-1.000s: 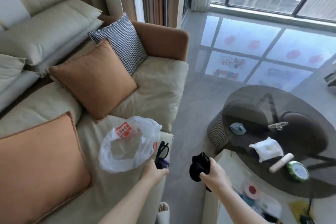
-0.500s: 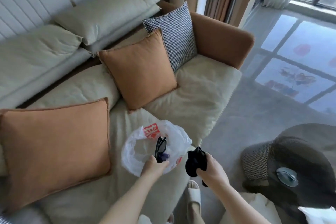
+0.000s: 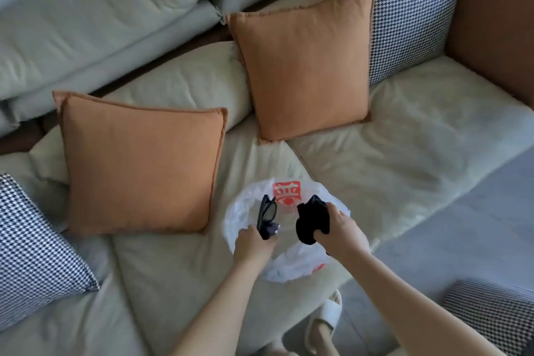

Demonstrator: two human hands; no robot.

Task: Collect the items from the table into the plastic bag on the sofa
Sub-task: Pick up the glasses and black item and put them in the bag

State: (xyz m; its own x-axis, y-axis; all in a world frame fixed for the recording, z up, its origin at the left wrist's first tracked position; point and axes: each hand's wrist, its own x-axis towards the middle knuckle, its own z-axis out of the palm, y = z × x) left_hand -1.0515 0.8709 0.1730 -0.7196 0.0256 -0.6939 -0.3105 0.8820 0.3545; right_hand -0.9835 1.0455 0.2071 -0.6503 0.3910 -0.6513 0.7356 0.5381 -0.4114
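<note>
A white plastic bag with a red print lies open on the sofa seat near its front edge. My left hand is over the bag's mouth, closed on a pair of black glasses and a small purple item. My right hand is above the bag's right side, gripping a bundle of black cloth. The table is out of view.
Two orange cushions lean on the sofa behind the bag. Houndstooth cushions sit at the far left and top right. A houndstooth stool stands at bottom right, and a white slipper is on the grey floor.
The view swung from the table to the sofa. Both hands moved forward from beside the bag to over its mouth, still holding the glasses and black cloth.
</note>
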